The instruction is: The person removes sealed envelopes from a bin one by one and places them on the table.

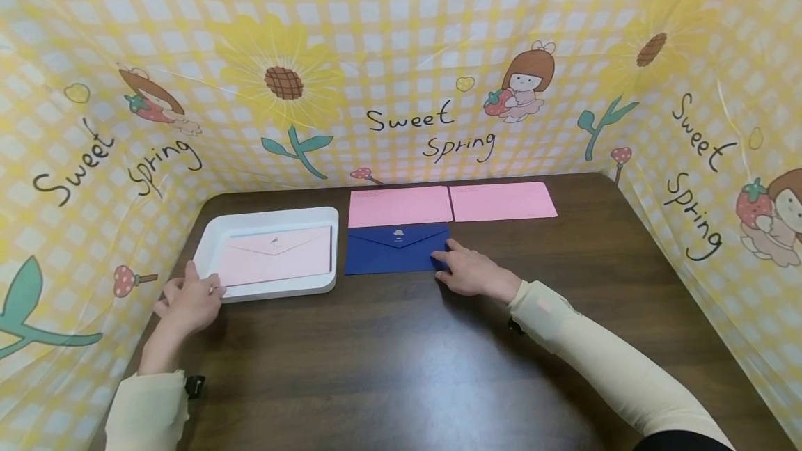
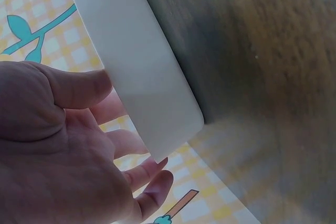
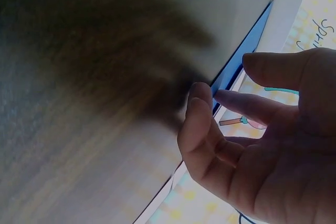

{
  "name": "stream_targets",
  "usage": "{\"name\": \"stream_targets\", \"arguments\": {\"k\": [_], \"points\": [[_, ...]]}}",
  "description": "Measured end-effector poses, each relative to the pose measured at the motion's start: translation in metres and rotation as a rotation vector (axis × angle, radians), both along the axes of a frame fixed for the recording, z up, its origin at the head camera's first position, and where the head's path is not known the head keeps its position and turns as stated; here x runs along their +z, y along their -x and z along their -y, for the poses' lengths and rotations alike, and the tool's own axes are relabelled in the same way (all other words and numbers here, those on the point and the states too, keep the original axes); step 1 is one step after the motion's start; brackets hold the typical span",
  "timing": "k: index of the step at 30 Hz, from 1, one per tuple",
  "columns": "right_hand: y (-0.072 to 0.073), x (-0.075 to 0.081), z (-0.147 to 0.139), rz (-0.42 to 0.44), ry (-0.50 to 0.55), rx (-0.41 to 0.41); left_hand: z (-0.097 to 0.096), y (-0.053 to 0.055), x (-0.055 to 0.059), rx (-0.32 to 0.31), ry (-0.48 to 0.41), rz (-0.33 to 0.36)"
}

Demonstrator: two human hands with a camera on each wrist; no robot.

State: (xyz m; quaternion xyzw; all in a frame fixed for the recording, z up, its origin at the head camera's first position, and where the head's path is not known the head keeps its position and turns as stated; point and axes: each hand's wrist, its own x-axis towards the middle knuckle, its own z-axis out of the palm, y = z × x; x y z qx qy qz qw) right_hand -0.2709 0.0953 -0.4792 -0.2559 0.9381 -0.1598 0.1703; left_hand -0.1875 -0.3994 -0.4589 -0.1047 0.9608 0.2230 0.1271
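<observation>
My left hand (image 1: 191,301) rests at the near left corner of a white tray (image 1: 276,291), its thumb and fingertips touching the rim. Inside the tray lies a pale pink envelope (image 1: 276,266), flap side up, with a thin dark edge along its right side. A navy blue envelope (image 1: 388,256) with a small hat print lies flat on the table, right of the tray. At its right edge, my right hand (image 1: 470,270) reaches in with extended fingers touching the paper. In the right wrist view, the other fingers bend loosely beside the blue envelope (image 3: 244,56).
Two pink rectangular papers (image 1: 401,206) (image 1: 503,201) with faint small print lie side by side along the back of the dark wooden table (image 1: 401,360). The left one borders the navy envelope's top edge. A yellow checked cloth (image 1: 388,40) surrounds the back and sides.
</observation>
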Motion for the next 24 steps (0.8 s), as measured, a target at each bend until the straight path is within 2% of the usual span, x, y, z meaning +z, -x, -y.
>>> {"name": "stream_targets", "arguments": {"k": [16, 24], "points": [[0.0036, -0.0012, 0.0005, -0.014, -0.001, 0.0, 0.0009, -0.0007, -0.0042, -0.013, 0.011, -0.019], [0.0004, -0.0028, 0.0024, -0.054, 0.01, -0.008, 0.0014, -0.001, -0.0042, -0.02, 0.003, -0.022]]}}
